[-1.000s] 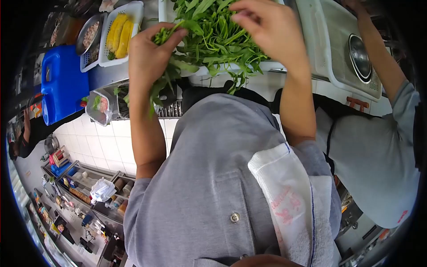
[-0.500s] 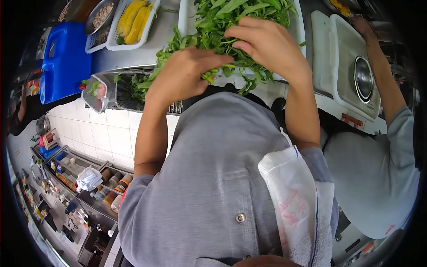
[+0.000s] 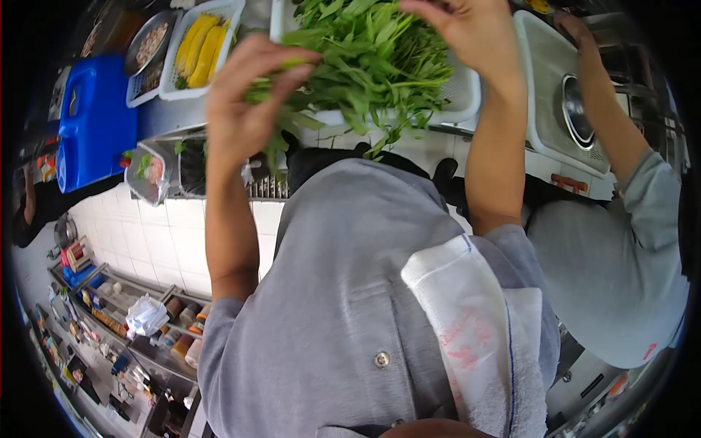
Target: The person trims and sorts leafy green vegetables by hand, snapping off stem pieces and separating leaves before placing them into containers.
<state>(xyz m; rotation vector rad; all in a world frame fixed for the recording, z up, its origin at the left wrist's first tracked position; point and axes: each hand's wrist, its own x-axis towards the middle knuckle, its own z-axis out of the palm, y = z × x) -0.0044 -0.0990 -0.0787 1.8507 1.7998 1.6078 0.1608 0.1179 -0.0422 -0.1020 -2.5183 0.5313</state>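
Note:
My left hand [image 3: 244,102], slightly blurred, is closed on leafy green stems [image 3: 296,63] that stick out between thumb and fingers, with leaves hanging below. It is left of a large heap of long-leaved greens [image 3: 365,55], which look like water spinach. The heap fills a white plastic basket [image 3: 467,102], and some leaves droop over its near rim. My right hand [image 3: 475,33] is over the right side of the heap, at the top edge of the view. One finger reaches left over the leaves; the other fingertips are cut off, so its grip is hidden.
On the left are a blue jerrycan [image 3: 95,120], a white basket [image 3: 175,87] of yellow pieces, and a metal bowl [image 3: 150,45]. A plastic bag [image 3: 150,175] hangs below the counter. On the right, a co-worker's arm [image 3: 610,102] reaches past a white crate [image 3: 540,109] holding a steel bowl [image 3: 577,113].
My hands have moved apart: the left went left and up with the stems, the right went up over the heap. The whole view has shifted slightly.

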